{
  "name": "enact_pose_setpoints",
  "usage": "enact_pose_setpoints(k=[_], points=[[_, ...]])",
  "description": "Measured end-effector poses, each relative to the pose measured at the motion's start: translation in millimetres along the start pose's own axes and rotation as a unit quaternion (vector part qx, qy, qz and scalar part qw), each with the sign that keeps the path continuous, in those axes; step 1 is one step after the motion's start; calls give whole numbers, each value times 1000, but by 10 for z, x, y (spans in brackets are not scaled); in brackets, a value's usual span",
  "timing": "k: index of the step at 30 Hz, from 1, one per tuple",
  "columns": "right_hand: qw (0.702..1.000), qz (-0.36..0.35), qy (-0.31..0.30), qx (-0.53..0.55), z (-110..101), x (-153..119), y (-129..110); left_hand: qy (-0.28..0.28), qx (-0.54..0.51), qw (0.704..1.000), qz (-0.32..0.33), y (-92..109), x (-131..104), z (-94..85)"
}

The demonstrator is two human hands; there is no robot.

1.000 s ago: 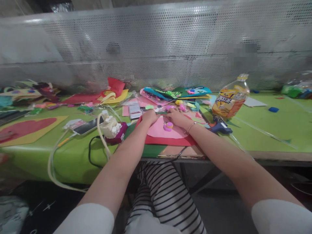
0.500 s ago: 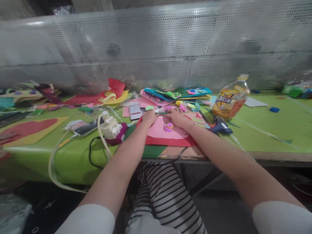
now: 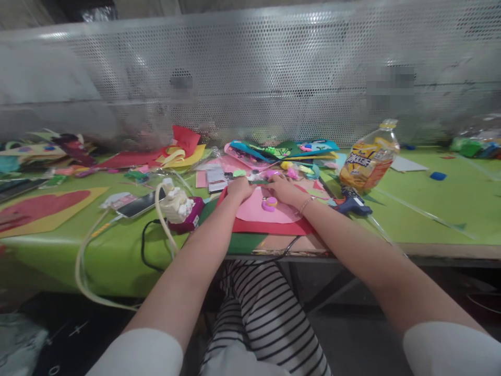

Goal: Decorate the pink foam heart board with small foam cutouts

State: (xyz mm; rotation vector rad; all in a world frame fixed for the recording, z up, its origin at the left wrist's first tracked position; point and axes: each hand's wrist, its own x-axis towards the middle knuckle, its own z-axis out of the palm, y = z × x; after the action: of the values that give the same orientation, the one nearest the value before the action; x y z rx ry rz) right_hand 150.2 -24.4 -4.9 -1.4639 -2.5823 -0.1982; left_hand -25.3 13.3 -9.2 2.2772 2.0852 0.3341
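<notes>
A red sheet (image 3: 270,227) lies at the front of the green table, with a pink paper shape (image 3: 250,209) on it. On the pink shape sits a small purple and orange clay piece (image 3: 270,203). My left hand (image 3: 239,187) rests at the back left edge of the sheets, its fingertips too small and hidden to read. Just right of it, my right hand (image 3: 282,188) lies at their back edge with its fingers spread, palm down, behind the clay piece.
A bottle with an orange label (image 3: 366,162) and a blue glue gun (image 3: 352,202) stand to the right. At left are a purple power adapter (image 3: 190,216), cables and a phone (image 3: 141,203). Decorated felt pieces (image 3: 282,150) lie behind the hands.
</notes>
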Motion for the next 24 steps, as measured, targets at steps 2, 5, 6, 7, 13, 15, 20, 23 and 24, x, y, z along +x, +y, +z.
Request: enact_pose_setpoints(k=[2,5,6,7,13,15,20,23,24], points=[[1000,2,2,0,2,1,-1,-2,3,1000,3,8,-7,-7],[1000,4,5,-1,-1,-1,-4,1,-1,1000,2,13,-2,-9],[1000,3,5,-1,-2,-2,-5,1,-5,1000,2,12,2,-6],[1000,3,5,-1,-4,-3,-6,1,-8,1000,1,9,6,-3],[1000,0,0,-8,-4,3,-5,13,5,1000,2,-1,8,27],[1000,-3,-1,-7,0,4,-1,16,4,1000,-2,3,11,30],[1000,-2,2,-2,10,4,4,8,-1,1000,-15,13,34,33],[1000,-1,-4,-3,7,3,2,14,-2,1000,-19,14,46,39],[1000,0,-6,-3,4,2,1,13,-1,1000,-21,14,47,39]])
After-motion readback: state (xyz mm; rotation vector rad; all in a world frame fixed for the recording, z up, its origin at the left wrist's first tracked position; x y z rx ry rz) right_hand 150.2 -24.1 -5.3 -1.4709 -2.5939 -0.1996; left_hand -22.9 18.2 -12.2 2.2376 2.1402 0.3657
